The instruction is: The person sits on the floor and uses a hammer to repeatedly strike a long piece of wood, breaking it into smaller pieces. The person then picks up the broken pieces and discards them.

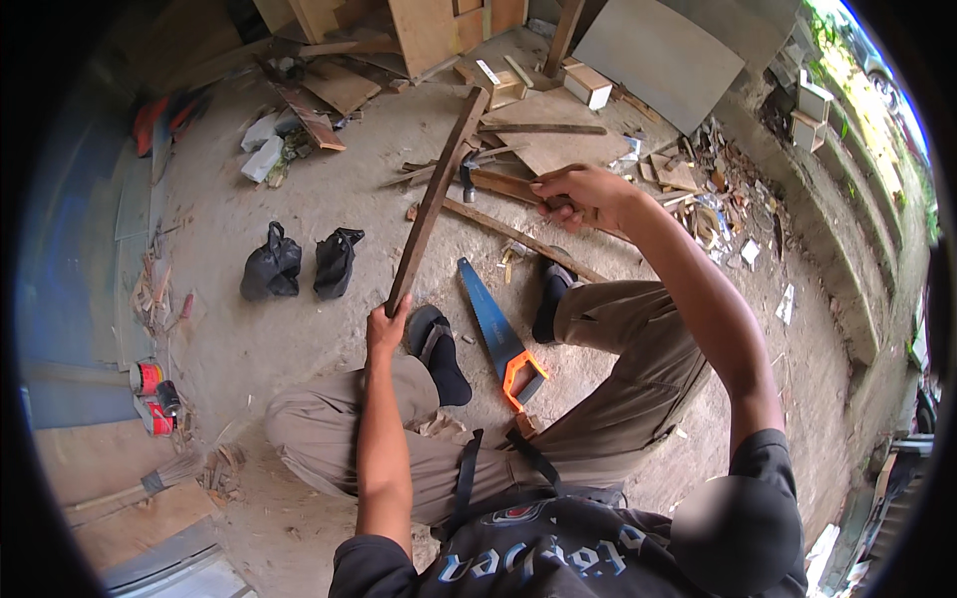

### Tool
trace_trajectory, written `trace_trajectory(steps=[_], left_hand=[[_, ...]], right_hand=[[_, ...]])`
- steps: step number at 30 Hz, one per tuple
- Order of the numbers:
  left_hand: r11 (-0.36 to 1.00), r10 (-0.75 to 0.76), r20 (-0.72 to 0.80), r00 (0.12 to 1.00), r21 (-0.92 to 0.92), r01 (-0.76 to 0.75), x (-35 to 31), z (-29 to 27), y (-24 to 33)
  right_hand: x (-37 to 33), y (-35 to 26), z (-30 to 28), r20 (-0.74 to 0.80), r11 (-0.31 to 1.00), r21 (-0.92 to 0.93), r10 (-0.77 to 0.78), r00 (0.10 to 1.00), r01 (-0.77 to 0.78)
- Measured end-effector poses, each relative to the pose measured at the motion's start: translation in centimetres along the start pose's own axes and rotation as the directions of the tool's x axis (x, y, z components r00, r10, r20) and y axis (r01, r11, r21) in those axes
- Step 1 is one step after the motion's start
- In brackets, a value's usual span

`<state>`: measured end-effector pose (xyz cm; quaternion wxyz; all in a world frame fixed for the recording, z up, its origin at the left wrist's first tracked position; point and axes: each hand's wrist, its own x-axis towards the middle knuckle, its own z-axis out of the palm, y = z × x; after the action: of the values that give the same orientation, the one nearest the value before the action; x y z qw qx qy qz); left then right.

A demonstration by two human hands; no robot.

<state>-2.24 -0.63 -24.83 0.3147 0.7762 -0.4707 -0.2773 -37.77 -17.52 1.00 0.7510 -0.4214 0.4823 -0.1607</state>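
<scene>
My left hand (pixel 387 327) is wrapped round the near end of a long, dark wooden batten (pixel 435 199), which slants up and away from me. My right hand (pixel 578 197) grips the wooden handle of a claw hammer (pixel 506 186). The hammer's metal head is close beside the batten's upper half; I cannot tell whether they touch. Between my feet a handsaw (pixel 488 317) with a blue blade and an orange and black handle lies on the concrete floor.
Two black plastic bags (pixel 272 264) stand left of my feet. A thin wooden strip (pixel 518 236) lies beyond the saw. Boards, small wooden boxes (pixel 586 85) and scrap (pixel 698 199) spread across the far side and right. Red tins (pixel 150 394) sit at the left; concrete steps (pixel 827 229) rise at right.
</scene>
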Motion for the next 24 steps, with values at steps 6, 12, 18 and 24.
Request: trace_trajectory(steps=[6, 12, 18, 24], left_hand=[[0.999, 0.012, 0.033, 0.999, -0.042, -0.011, -0.4, 0.1, 0.5], [0.993, -0.014, 0.133, 0.991, -0.111, 0.029, -0.4, 0.1, 0.2], [0.996, 0.000, 0.124, 0.992, -0.084, 0.010, -0.8, -0.1, 0.3], [0.995, 0.019, 0.140, 0.990, -0.103, -0.005, -0.5, -0.4, 0.1]], right_hand=[[-0.4, -0.2, -0.2, -0.010, 0.999, 0.028, 0.031, 0.999, -0.031], [-1.5, -1.0, 0.2, -0.008, 1.000, 0.021, 0.015, 1.000, -0.015], [-1.0, 3.1, 2.8, -0.012, 0.988, 0.101, -0.114, 0.993, 0.115], [-0.4, 3.9, 2.0, 0.035, 0.970, 0.220, -0.114, 0.993, 0.103]])
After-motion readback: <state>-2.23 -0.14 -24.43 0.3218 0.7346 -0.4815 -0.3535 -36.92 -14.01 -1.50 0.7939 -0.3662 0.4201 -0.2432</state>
